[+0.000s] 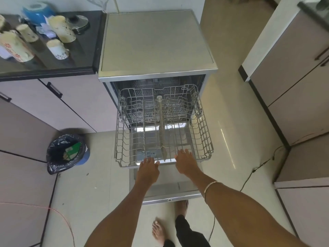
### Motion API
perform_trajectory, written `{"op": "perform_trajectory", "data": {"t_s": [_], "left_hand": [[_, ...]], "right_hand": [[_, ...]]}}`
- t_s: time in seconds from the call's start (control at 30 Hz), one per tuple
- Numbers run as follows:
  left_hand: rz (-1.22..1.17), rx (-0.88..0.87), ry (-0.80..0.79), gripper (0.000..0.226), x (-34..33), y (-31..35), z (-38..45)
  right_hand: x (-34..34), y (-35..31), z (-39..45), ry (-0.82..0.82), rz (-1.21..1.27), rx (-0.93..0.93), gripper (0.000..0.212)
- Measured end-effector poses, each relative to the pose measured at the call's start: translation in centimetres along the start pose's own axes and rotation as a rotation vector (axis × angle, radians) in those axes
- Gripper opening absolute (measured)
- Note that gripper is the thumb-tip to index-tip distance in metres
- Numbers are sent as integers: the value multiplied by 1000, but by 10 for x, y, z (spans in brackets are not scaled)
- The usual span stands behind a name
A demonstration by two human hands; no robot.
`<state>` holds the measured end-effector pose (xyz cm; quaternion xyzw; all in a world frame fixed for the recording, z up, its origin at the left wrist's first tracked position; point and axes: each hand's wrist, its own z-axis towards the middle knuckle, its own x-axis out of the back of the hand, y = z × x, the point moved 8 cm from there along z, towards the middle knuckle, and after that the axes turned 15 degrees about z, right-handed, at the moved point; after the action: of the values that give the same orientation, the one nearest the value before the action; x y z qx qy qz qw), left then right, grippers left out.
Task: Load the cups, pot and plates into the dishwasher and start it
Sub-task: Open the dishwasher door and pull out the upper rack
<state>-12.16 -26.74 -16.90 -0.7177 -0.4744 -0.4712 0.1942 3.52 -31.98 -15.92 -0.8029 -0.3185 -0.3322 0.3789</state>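
Hands reach for the near rim of the wire rack (163, 122), which stands pulled out of the dishwasher (156, 45) above its lowered door (169, 186). The left hand (148, 171) lies at the rim's 7 o'clock, fingers straight and touching the wire; the right hand (186, 162) lies at 5 o'clock, fingers spread flat over the edge. Neither hand grips anything. Cups (57, 49) stand on the dark worktop (83, 49) at 10 o'clock from the dishwasher. A lined bin (66, 151) sits on the floor (226, 111) at 9 o'clock from the rack.
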Motion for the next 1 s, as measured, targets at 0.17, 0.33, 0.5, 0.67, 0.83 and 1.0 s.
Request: {"op": "perform_trajectory", "data": {"t_s": [0.17,0.33,0.5,0.67,0.83,1.0], "left_hand": [[-25,20,68,43,42,10,-18],[-24,28,54,44,71,21,-32],[-20,16,101,42,93,45,-39],[-53,37,113,41,97,48,-32],[-32,82,104,47,95,39,-27],[-59,147,113,50,93,22,-31]], "right_hand": [[27,-20,-23,18,17,-18,49],[42,-39,-42,-33,-26,46,47],[56,-38,-46,-25,1,16,55],[61,-40,-37,-14,13,42,59],[70,-42,-24,-20,-20,83,60],[71,-56,-12,-81,-142,156,51]]}}
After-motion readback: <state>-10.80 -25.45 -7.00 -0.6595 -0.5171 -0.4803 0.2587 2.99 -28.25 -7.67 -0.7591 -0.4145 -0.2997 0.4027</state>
